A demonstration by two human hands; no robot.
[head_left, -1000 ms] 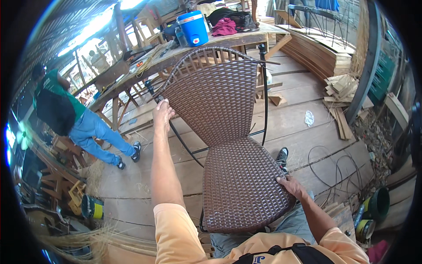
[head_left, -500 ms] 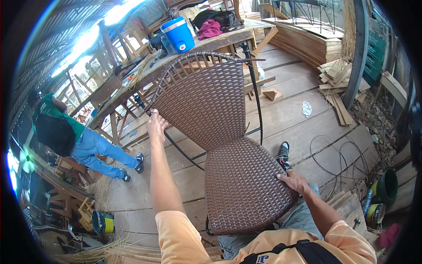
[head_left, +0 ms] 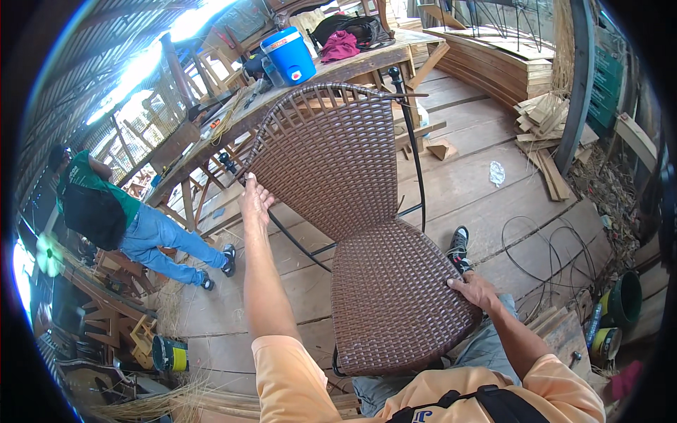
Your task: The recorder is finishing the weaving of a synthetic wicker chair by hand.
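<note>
The left arm reaches far out in front, almost straight. The left hand [head_left: 254, 201] is at the left edge of the brown woven chair [head_left: 352, 211], up by the chair's back. Its fingers are spread a little and rest on the dark metal frame [head_left: 262, 144] there. I cannot tell if the fingers wrap all the way round the frame.

The right arm is bent and stays close to the body. The right hand [head_left: 474, 290] is at the right edge of the chair's seat. Its fingers lie flat on the woven part and curl over the rim, so it holds the seat there.

The chair is between the two hands. The seat is near the person's lap, and the back tips up and away toward the long wooden surface [head_left: 367, 63]. The top of the back is not all woven; thin strips stand apart there with gaps between them. A black rod of the frame runs down the right side of the back.

A blue cooler [head_left: 289, 55] and a dark bag [head_left: 345, 28] sit on the surface. Another person [head_left: 134, 218] in a green shirt and blue jeans bends over at the left, well apart from the chair. The floor is made of wooden planks [head_left: 465, 183]. A loop of thin wire [head_left: 543, 247] lies on them at the right.
</note>
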